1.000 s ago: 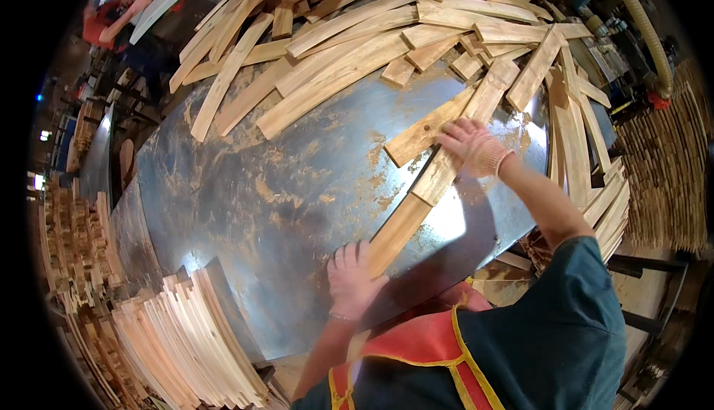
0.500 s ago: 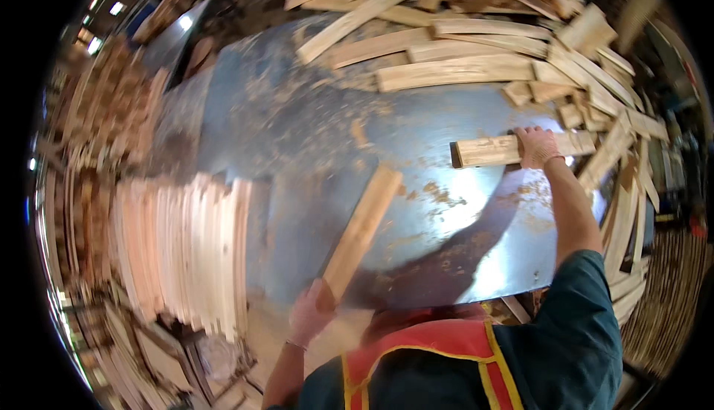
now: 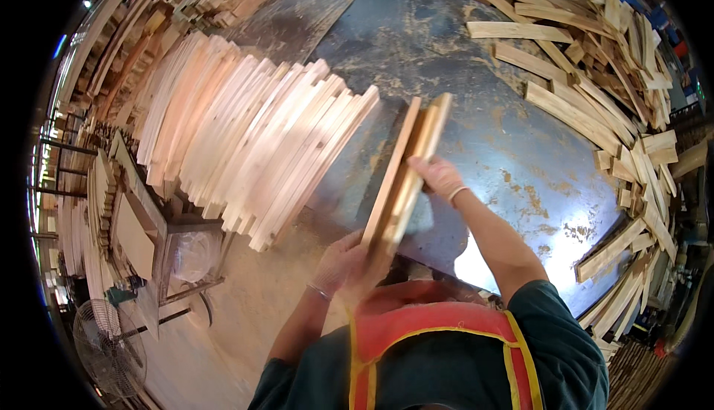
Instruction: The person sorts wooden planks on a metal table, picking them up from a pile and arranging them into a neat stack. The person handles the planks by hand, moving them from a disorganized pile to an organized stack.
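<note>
Two narrow wooden boards are held side by side, slanting up and away from me over the metal tabletop. My left hand (image 3: 341,263), in a thin pale glove, is closed around the near end of the left board (image 3: 392,171). Partway along the right board (image 3: 426,158), my right hand (image 3: 437,176) grips its right side, also gloved. Motion smears the near ends, so I cannot tell whether the boards touch there. To their left lies a row of pale planed boards (image 3: 256,135), packed edge to edge.
The metal table (image 3: 491,157) carries scattered sawdust. A loose heap of boards and offcuts (image 3: 573,116) covers its right side. At the lower left stand a wooden frame (image 3: 160,239) and a fan (image 3: 110,347). Stacked lumber (image 3: 134,53) fills the far left.
The view has swung left. My right hand has lifted a board from the table's right side and brought it beside the board in my left hand, which is now tilted more upright.
</note>
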A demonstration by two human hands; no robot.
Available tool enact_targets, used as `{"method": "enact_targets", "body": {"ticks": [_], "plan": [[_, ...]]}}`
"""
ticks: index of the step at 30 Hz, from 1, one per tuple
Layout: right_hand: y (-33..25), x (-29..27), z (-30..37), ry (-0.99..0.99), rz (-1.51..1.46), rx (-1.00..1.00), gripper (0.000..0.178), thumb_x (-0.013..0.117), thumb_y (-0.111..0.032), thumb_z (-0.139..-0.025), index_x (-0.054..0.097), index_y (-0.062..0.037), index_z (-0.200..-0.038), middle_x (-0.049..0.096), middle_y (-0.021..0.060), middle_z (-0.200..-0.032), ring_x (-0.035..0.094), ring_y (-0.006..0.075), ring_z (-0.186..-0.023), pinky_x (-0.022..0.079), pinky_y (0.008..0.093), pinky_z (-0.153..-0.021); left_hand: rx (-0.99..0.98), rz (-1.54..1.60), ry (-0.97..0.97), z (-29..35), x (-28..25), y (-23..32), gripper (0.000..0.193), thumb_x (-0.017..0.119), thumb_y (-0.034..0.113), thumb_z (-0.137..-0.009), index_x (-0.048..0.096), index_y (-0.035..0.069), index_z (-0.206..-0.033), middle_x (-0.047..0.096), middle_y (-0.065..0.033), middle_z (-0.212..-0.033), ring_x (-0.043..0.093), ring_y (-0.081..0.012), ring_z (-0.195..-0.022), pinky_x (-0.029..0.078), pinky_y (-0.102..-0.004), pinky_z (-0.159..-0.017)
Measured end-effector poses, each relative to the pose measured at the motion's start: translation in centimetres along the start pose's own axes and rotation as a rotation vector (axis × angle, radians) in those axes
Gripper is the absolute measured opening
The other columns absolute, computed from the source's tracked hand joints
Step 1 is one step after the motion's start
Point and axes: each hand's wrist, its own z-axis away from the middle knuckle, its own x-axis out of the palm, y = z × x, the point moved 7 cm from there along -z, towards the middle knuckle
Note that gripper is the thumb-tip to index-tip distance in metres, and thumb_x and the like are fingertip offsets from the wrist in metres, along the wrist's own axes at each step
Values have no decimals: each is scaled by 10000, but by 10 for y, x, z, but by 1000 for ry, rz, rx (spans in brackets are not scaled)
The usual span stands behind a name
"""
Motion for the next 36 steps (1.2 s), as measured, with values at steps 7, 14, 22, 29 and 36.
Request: {"method": "enact_targets", "body": {"ticks": [7,14,22,29,36], "plan": [[-83,113,-32,-194,-14,-127,909,736,-615,-911,499,104,-1413,700,283,-1259,707,315,-1122,570,422,-996,219,-1475,690,-10,-51,84,911,715,503,-919,382,46,-1633,400,-183,-1678,341,-368,-1561,283,-580,-1251],[9,-33,43,272,-57,-392,563,717,-501,-953,642,-132,-1372,732,146,-1194,677,321,-1124,533,414,-1000,626,-1636,721,-25,-83,63,647,689,323,-968,506,81,-1538,536,-182,-1556,491,-381,-1455,407,-509,-1203],[330,-345,347,1676,221,540,784,736,-475,-868,556,-50,-1502,609,231,-1445,612,399,-1289,499,475,-1103,423,-1593,418,-28,42,75,878,759,312,-850,411,59,-1614,458,-188,-1623,402,-396,-1517,320,-510,-1258],[391,-335,379,1294,16,700,904,815,-423,-735,459,-13,-1457,642,337,-1273,684,466,-1144,576,522,-959,655,-1602,-82,-77,250,86,875,778,386,-825,458,99,-1587,454,-221,-1605,408,-408,-1496,324,-531,-1235],[276,-214,329,406,-142,-71,1092,751,-611,-875,266,-58,-1682,624,307,-1401,643,364,-1285,500,422,-1088,690,-1545,-234,-95,381,73,948,813,434,-823,417,86,-1611,452,-179,-1595,413,-395,-1480,329,-532,-1209]]}}
